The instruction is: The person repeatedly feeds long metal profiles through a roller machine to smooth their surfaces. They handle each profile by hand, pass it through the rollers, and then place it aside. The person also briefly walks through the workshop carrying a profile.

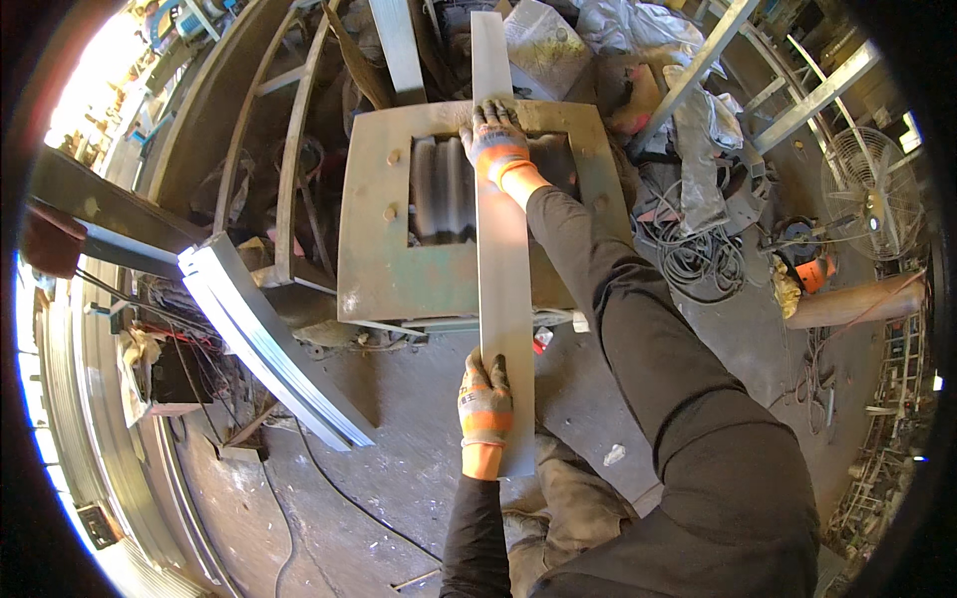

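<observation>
Metal strip (504, 279), one: across machine top (404, 284), near end overhanging | right hand (496, 143): far, fingers flat, spread | left hand (485, 407): near-left edge; grip hidden, cannot tell | care: keep level

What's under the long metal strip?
The strip crosses a metal machine top with a rectangular opening; a dark ribbed part shows inside. Its near end extends over the floor. The opening's middle is covered, so its contents there can't be seen.

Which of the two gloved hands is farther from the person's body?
The right hand, on the metal bar above the machine; the left hand is toward the bar's nearer end.
</observation>
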### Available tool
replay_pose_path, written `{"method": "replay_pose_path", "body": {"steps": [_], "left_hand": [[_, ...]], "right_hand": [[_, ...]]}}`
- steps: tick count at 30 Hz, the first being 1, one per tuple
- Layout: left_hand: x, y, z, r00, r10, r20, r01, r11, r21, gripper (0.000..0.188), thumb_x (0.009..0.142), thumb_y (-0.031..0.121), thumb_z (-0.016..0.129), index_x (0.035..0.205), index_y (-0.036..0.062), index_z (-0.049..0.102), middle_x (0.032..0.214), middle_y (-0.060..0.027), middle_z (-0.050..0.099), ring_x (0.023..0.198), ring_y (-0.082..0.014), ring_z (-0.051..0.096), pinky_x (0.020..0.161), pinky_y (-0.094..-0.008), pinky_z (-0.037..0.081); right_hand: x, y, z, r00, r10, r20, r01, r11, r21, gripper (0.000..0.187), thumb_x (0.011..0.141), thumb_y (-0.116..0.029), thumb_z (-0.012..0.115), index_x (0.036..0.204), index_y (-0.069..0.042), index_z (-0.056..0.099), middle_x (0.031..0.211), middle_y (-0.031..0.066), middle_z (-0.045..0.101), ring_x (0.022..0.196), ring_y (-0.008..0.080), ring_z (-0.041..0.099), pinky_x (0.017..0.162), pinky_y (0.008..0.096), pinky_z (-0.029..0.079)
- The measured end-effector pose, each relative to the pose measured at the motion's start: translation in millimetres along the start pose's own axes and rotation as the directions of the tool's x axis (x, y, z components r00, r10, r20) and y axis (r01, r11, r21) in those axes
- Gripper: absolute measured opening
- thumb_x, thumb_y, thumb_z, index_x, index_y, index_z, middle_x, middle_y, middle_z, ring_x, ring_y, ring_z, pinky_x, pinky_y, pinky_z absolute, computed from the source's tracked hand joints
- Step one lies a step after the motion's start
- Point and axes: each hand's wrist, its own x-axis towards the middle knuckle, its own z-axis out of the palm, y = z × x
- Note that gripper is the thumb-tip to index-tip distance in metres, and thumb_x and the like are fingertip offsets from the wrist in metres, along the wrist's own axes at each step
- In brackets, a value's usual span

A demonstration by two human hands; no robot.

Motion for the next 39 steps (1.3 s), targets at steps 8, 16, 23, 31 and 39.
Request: {"method": "replay_pose_path", "body": {"steps": [8, 16, 23, 31, 39], "left_hand": [[-188, -48, -51, 0.993, -0.105, 0.056, 0.098, 0.989, 0.108, 0.039, 0.119, 0.032, 0.058, 0.146, 0.0040, 0.062, 0.128, -0.0300, 0.076, 0.118, -0.0537, 0.072, 0.096, -0.0587, 0.058], [-446, -156, -109, 0.996, -0.083, 0.019, 0.082, 0.996, 0.043, 0.038, 0.119, 0.033, 0.058, 0.144, 0.0050, 0.065, 0.122, -0.0290, 0.079, 0.113, -0.0536, 0.074, 0.093, -0.0581, 0.059], [-617, -197, -170, 0.988, -0.154, -0.007, 0.151, 0.961, 0.232, 0.037, 0.117, 0.038, 0.063, 0.133, 0.0057, 0.069, 0.118, -0.0283, 0.079, 0.108, -0.0525, 0.074, 0.090, -0.0577, 0.059], [-689, -222, -195, 0.939, -0.308, 0.151, 0.323, 0.942, -0.091, 0.057, 0.113, 0.055, 0.071, 0.129, 0.0010, 0.078, 0.113, -0.0180, 0.084, 0.103, -0.0300, 0.077, 0.094, -0.0431, 0.060], [-556, -282, -105, 0.805, -0.452, 0.384, 0.534, 0.835, -0.136, 0.080, 0.118, 0.066, 0.049, 0.155, -0.0035, 0.067, 0.120, -0.0107, 0.082, 0.107, -0.0257, 0.074, 0.093, -0.0462, 0.060]], "right_hand": [[-196, -56, -51, 0.998, 0.055, -0.034, -0.057, 0.996, -0.069, 0.068, 0.108, -0.044, 0.057, 0.166, -0.008, 0.054, 0.176, 0.0130, 0.049, 0.162, 0.0328, 0.046, 0.123, 0.0712, 0.041], [-458, -146, -119, 0.997, 0.064, 0.046, -0.063, 0.998, -0.023, 0.071, 0.109, -0.043, 0.055, 0.170, -0.006, 0.050, 0.183, 0.0132, 0.042, 0.168, 0.0301, 0.037, 0.117, 0.0631, 0.044], [-626, -207, -167, 0.991, 0.054, 0.125, -0.073, 0.986, 0.152, 0.078, 0.105, -0.046, 0.065, 0.169, -0.004, 0.050, 0.180, 0.0206, 0.043, 0.167, 0.0392, 0.038, 0.125, 0.0660, 0.039], [-735, -165, -199, 0.916, 0.346, 0.200, -0.372, 0.554, 0.744, 0.111, 0.095, -0.048, 0.087, 0.181, -0.010, 0.028, 0.169, 0.0278, 0.054, 0.151, 0.0449, 0.057, 0.126, 0.0487, 0.046], [-592, -122, -211, 0.928, 0.304, 0.216, -0.369, 0.834, 0.411, 0.096, 0.096, -0.042, 0.079, 0.179, -0.022, 0.036, 0.143, 0.0243, 0.069, 0.129, 0.0435, 0.071, 0.107, 0.0523, 0.059]]}}
